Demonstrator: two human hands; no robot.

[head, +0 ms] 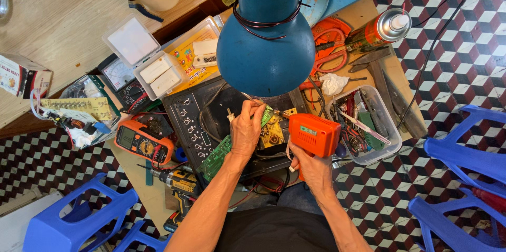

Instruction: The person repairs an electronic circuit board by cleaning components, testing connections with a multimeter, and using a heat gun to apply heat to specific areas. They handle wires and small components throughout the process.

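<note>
With left hand (246,128) fingers pinning the board (219,154), keep the right hand's (311,165) gripped driver (312,134) square beside them.

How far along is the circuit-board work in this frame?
Done: the black appliance lies opened, its green circuit board exposed. In hand: the left hand steadies the board while the right hand holds the orange tool, tip at the board. Left: the casing is not closed.

Bright even daylight (edges slightly bowed)
</note>
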